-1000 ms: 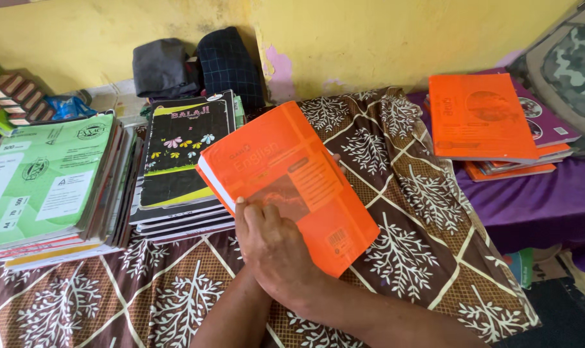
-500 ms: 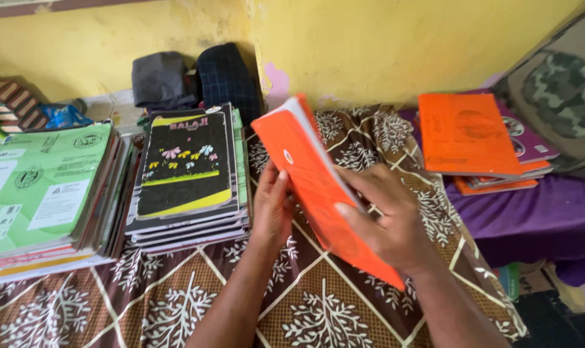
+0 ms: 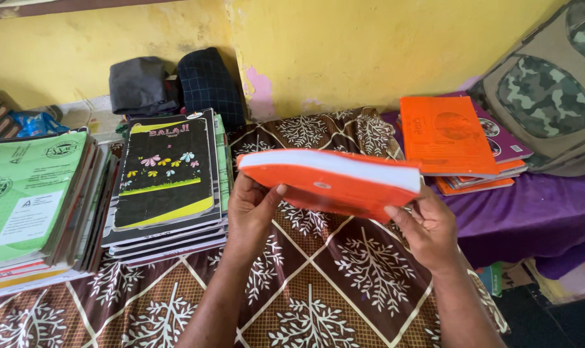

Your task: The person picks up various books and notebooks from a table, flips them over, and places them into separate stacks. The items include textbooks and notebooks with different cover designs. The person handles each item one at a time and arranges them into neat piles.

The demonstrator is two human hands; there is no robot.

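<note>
Orange book (image 3: 331,180): held level above the patterned cloth (image 3: 318,290), page edge toward the camera. Left hand (image 3: 254,209) grips one end, right hand (image 3: 427,229) the other, fingers closed on the cover. Step: handling, apparently mid-turn. Black-covered stack (image 3: 167,174) alongside; a steady two-handed hold is needed.

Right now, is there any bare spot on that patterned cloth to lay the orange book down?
Yes: the brown leaf-print cloth lies bare under the orange book held by the left hand and right hand. It is crowded left, with the black-covered stack and green-covered stack, and right, with the orange pile.
</note>
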